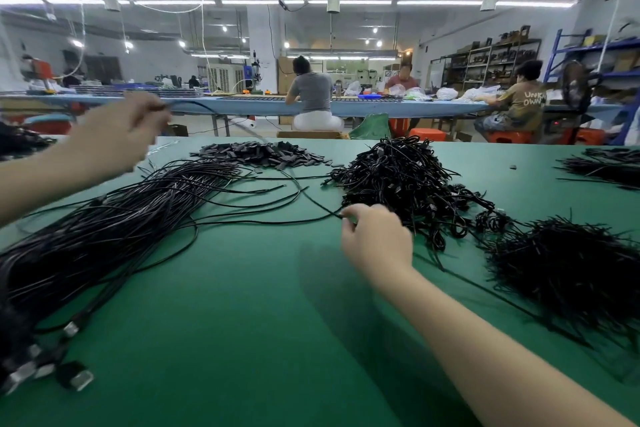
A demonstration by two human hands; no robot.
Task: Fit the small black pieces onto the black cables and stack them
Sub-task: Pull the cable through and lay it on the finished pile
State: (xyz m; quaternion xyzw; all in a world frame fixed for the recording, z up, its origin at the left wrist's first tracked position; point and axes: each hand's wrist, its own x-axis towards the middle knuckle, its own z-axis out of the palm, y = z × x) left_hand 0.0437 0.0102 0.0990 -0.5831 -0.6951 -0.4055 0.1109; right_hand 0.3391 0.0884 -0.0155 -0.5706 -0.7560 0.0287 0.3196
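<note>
While pinched in right fingers [348, 218], cable [277, 222] trails left.

The left hand [117, 130] is motion-blurred; its grip on the thin cable [183, 103] cannot be resolved. The cable bundle [104, 236] (near left) runs off the frame edge, connectors partly cropped.

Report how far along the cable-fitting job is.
Done, apparently: a tangled heap of black cables lies at the table's middle right; whether pieces sit on them is unclear. In hand: the right hand pinches a single black cable on the green table, and the raised left hand holds a thin dark cable end. Left: a long bundle of straight black cables and a pile of small flat black pieces.
</note>
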